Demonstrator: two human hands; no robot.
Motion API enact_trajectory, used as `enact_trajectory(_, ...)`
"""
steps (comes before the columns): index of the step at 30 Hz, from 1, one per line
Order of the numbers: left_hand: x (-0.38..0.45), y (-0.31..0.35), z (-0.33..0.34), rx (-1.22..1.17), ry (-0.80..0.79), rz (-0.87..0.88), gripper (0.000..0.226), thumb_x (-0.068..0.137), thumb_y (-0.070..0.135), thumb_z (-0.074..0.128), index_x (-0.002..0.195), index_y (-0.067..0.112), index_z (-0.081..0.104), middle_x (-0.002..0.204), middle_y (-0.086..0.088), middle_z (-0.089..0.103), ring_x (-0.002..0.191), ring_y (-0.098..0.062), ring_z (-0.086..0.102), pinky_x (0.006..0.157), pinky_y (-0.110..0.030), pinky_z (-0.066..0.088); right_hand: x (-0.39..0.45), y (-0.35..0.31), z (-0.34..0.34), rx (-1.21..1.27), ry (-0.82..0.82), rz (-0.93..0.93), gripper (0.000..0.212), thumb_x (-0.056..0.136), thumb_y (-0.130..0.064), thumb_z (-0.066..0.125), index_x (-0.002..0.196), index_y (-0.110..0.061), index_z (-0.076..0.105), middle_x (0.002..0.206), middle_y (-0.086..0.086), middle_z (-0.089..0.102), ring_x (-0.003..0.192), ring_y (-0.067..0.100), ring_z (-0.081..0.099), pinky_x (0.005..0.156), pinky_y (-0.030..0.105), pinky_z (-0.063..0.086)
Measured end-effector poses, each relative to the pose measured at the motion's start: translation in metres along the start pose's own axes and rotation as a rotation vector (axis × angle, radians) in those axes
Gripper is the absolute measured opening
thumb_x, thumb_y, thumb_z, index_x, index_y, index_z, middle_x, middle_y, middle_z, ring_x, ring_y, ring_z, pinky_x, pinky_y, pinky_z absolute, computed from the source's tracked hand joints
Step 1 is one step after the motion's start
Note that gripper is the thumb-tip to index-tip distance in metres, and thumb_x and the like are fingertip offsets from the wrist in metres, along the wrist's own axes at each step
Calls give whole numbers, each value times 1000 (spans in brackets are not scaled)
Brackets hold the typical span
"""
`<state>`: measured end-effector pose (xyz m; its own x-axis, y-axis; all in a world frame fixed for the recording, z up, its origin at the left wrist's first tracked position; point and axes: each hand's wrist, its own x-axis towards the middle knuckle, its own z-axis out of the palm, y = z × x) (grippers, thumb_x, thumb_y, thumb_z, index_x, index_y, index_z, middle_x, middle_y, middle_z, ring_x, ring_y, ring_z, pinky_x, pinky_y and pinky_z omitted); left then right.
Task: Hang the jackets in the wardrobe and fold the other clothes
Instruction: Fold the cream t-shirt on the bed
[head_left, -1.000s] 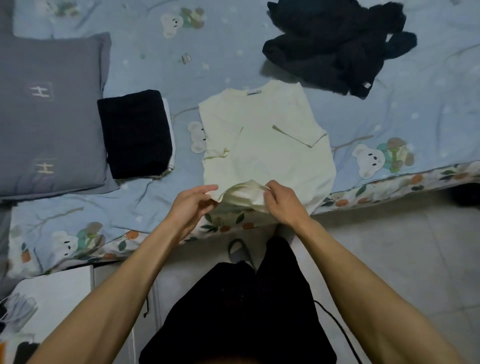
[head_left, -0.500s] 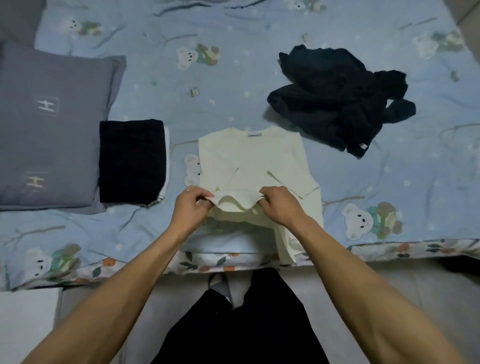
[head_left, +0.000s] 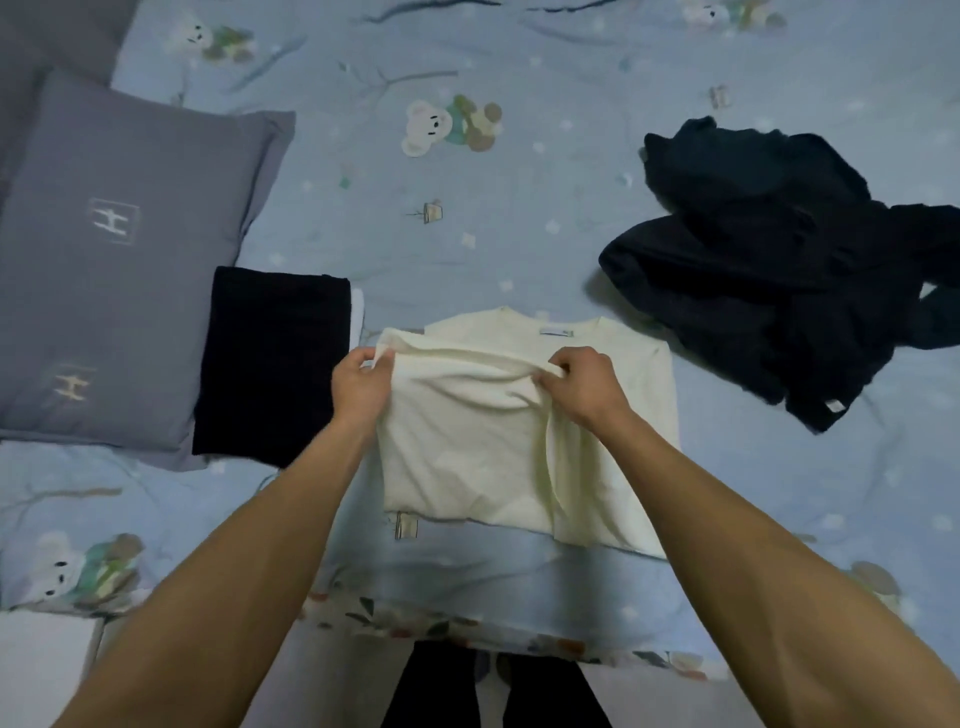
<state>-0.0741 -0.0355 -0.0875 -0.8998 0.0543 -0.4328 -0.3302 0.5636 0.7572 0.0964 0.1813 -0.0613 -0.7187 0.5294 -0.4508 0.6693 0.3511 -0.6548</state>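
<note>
A cream T-shirt (head_left: 467, 447) lies on the bed in front of me, its lower half doubled up over its upper half. My left hand (head_left: 358, 387) pinches the left corner of the hem and my right hand (head_left: 584, 387) pinches the right corner, both held near the collar. A folded black garment (head_left: 272, 364) lies to the left of the shirt. A crumpled dark garment (head_left: 769, 280) lies in a heap at the right.
The blue bedsheet (head_left: 467, 218) with bear prints covers the bed. A grey pillow (head_left: 109, 270) lies at the left, touching the folded black garment. The bed's front edge (head_left: 467, 629) runs just in front of my legs.
Both hands have carried the shirt's hem away from me, from the bed's front edge up toward the collar, doubling the shirt over. The view has shifted forward over the bed.
</note>
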Motion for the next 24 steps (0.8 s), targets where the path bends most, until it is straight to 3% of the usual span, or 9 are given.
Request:
enact_trajectory(6,133,-24,75,49,-1,-23,17,90,37,63,86,20,64,81,5,63,68,-12,56,61,-25,44,140,23,47,31,37,31,17,90,-29,65,85,-13,63,82,0,62,85,21,56,70,34,46)
enact_trajectory(9,174,-52,114,85,5,25,19,94,31,59,79,21,59,70,7,58,67,-14,54,55,-19,41,195,50,81,18,57,67,18,91,-31,62,86,-14,62,87,0,63,87,21,57,67,31,42)
enact_trajectory(11,179,-71,130,106,81,101,20,97,30,56,83,17,58,69,8,55,69,-15,52,59,-24,37,212,68,101,-7,118,83,20,92,-35,60,89,-16,62,86,-3,63,86,19,57,67,31,38)
enact_trajectory(14,180,-97,151,221,318,315,23,99,36,53,93,14,58,70,7,51,65,-15,43,61,-25,25,224,95,132,-115,289,7,19,92,-43,57,86,-26,52,78,-11,55,75,15,48,72,35,39)
enact_trajectory(18,178,-98,158,292,340,327,31,95,51,53,97,21,55,76,11,55,70,-16,48,66,-28,30,226,101,138,-146,347,-78,18,94,-43,56,89,-25,54,78,-13,51,73,12,43,69,33,33)
enact_trajectory(21,173,-92,153,304,266,327,34,97,46,53,108,14,56,91,-2,65,83,-28,59,71,-34,41,221,93,128,-123,250,-54,20,96,-41,54,92,-21,54,84,-8,57,79,16,50,68,32,33)
enact_trajectory(24,154,-79,151,432,140,351,50,97,37,53,140,12,42,133,-12,52,120,-33,51,92,-43,42,204,88,115,14,157,-27,21,94,-37,56,102,-18,57,100,-1,61,90,17,54,75,30,38)
